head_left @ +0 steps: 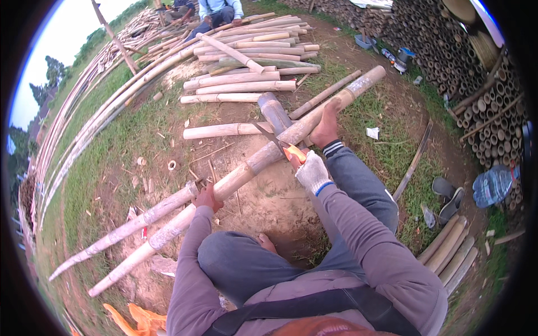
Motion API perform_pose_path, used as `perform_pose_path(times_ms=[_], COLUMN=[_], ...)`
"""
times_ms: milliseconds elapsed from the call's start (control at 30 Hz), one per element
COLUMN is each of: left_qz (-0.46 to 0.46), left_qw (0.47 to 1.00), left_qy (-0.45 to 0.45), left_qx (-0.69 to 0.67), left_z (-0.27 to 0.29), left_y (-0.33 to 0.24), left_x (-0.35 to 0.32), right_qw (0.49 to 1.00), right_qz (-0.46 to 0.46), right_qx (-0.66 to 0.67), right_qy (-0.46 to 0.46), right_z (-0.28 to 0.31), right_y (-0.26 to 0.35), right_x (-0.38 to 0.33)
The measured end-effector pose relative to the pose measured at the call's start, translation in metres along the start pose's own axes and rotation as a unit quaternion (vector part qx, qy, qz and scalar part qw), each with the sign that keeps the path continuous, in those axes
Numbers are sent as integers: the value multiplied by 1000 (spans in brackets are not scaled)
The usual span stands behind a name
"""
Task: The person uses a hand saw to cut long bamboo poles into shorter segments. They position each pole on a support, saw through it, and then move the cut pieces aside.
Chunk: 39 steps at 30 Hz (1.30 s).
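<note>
A long bamboo pole [255,159] lies slantwise before me, its far part resting across a shorter grey bamboo piece [274,112]. My right hand [312,172], in a white knitted glove, is closed round the orange handle [295,152] of a handsaw. The dark saw blade [270,136] crosses the pole and points away to the left. My bare left hand [206,197] grips the same pole lower down; some of its fingers are hidden. My bare foot [327,124] presses on the pole beyond the saw. A second bamboo pole [134,224] lies left of my left hand.
Cut bamboo lengths [246,84] are piled ahead, with long poles [112,106] at the left. A person [221,11] sits beyond. Stacked bamboo [426,50], a water jug [493,186], shoes [450,200] and short bamboo pieces [448,252] stand or lie right. Orange plastic [140,319] lies lower left.
</note>
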<state>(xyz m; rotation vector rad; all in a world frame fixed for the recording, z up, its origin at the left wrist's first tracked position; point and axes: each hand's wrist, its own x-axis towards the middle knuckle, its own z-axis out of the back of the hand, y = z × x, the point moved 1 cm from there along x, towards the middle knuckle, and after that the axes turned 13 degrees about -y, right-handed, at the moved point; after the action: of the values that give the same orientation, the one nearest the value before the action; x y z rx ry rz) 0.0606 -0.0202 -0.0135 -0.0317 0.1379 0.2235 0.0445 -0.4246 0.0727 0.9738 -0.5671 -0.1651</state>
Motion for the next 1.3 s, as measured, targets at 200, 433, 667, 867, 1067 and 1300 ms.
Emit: perform_pose_path(times_ms=[200, 433, 667, 867, 1067, 1300], left_qz=[-15, -43, -22, -9, -14, -19], left_qw=[1000, 999, 1000, 1000, 1000, 999], left_qy=[-17, -33, -16, -22, -16, -14], left_qx=[17, -7, 0, 4, 3, 22], left_z=[-13, -16, -20, -18, -19, -9], left_y=[2, -25, -1, 9, -1, -3], left_x=[-3, -3, -4, 1, -8, 1], right_qw=[999, 999, 999, 998, 998, 999], right_qz=[-15, 32, 34, -19, -19, -14], right_qx=[-16, 7, -29, 20, -38, -33], right_qy=[23, -1, -13, 51, 44, 20], right_z=[96, 147, 10, 162, 61, 42], right_y=[26, 23, -15, 8, -25, -8], right_x=[-49, -77, -11, -103, -52, -29])
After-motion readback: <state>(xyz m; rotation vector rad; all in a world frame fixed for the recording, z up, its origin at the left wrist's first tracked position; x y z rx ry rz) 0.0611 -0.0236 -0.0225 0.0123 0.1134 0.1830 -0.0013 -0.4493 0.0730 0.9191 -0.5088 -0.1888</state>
